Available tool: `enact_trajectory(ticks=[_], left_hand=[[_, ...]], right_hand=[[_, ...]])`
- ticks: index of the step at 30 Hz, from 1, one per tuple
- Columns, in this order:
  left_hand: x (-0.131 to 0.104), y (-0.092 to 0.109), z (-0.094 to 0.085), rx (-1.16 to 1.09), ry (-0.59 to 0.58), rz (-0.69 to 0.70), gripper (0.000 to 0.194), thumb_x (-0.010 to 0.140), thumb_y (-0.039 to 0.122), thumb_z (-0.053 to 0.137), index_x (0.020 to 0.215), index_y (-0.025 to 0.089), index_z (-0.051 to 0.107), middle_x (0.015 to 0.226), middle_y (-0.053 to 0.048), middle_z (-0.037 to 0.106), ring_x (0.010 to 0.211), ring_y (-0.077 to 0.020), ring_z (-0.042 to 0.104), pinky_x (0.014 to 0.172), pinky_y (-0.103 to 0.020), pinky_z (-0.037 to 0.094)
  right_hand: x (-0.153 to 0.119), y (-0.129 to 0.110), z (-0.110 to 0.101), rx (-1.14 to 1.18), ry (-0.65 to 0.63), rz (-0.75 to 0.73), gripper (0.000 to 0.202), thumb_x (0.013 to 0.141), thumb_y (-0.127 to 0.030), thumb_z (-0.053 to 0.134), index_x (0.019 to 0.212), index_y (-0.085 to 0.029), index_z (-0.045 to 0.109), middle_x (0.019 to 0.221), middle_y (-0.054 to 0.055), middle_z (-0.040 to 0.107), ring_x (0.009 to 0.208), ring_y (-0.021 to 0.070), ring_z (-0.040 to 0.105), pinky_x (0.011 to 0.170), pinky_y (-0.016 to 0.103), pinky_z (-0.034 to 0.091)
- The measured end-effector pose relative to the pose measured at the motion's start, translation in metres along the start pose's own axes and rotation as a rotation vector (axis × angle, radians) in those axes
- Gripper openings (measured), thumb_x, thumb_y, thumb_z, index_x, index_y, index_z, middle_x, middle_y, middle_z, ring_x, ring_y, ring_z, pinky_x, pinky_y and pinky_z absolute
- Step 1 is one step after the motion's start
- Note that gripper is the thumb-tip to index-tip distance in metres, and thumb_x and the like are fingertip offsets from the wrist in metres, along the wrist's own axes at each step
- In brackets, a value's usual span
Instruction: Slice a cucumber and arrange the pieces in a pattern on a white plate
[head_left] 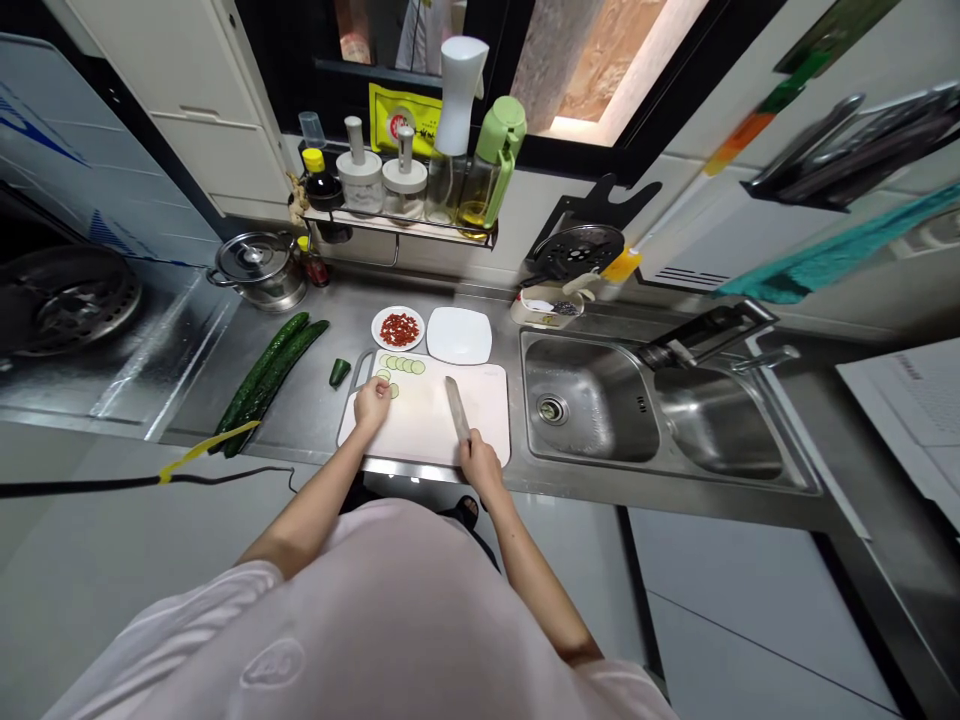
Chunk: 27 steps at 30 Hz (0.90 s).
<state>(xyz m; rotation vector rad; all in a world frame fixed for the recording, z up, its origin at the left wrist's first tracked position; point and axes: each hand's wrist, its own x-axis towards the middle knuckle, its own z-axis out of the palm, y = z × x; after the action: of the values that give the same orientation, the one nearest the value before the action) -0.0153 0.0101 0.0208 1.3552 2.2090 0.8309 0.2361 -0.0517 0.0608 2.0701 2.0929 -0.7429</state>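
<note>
My right hand (480, 465) grips a kitchen knife (456, 405) by its handle, the blade slanting away over a white cutting board (420, 430). Over the board's left side, my left hand (373, 402) has its fingers pinched together on a thin cucumber slice (383, 375); the fingers partly hide it. Another slice (394, 391) lies beside the fingertips. Near the board's far edge a row of overlapping cucumber slices (405, 365) lies flat. A short cucumber end piece (340, 372) rests on the steel counter, left of the board.
Behind the board stand a plate of chopped red pieces (379, 338) and a white empty plate (459, 335). Whole cucumbers (270, 375) lie left, near a lidded pot (262, 270). A double sink (592, 400) is on the right. A seasoning shelf (420, 228) hangs behind.
</note>
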Motion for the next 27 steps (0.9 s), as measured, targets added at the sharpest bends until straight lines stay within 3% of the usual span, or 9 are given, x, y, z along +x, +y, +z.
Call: enact_trajectory(ticks=[5,11,22,27], left_hand=[[0.003,-0.009,-0.01,0.065,0.077,-0.002,0.02,0.078,0.025,0.049,0.095,0.022,0.06,0.081,-0.001,0.064,0.074,-0.0147,0.057,0.069,-0.024,0.039],[0.002,-0.013,-0.015,0.17,0.094,0.042,0.019,0.079,0.024,0.047,0.093,0.023,0.06,0.082,-0.002,0.063,0.077,-0.017,0.057,0.072,-0.027,0.039],[0.0,-0.009,-0.018,0.235,0.075,0.058,0.021,0.08,0.024,0.046,0.093,0.021,0.062,0.089,-0.007,0.062,0.087,-0.0209,0.055,0.081,-0.032,0.039],[0.002,0.005,-0.014,0.21,0.052,0.141,0.024,0.082,0.025,0.044,0.098,0.022,0.062,0.096,-0.007,0.061,0.093,-0.0219,0.055,0.083,-0.033,0.04]], right_hand=[[0.0,-0.001,-0.001,-0.003,-0.018,0.026,0.026,0.096,-0.031,0.027,0.109,-0.018,0.045,0.088,0.008,0.064,0.078,0.0175,0.059,0.061,0.025,0.03],[0.001,0.0,0.0,-0.006,-0.011,0.013,0.027,0.096,-0.031,0.026,0.111,-0.018,0.044,0.087,0.008,0.064,0.077,0.0184,0.059,0.061,0.025,0.03],[0.002,-0.001,-0.002,-0.016,-0.033,0.008,0.027,0.095,-0.03,0.026,0.112,-0.018,0.044,0.087,0.008,0.063,0.079,0.0192,0.059,0.063,0.025,0.032],[0.002,-0.002,-0.003,-0.023,-0.053,0.01,0.026,0.095,-0.029,0.027,0.113,-0.018,0.043,0.088,0.009,0.063,0.079,0.0195,0.059,0.064,0.025,0.033]])
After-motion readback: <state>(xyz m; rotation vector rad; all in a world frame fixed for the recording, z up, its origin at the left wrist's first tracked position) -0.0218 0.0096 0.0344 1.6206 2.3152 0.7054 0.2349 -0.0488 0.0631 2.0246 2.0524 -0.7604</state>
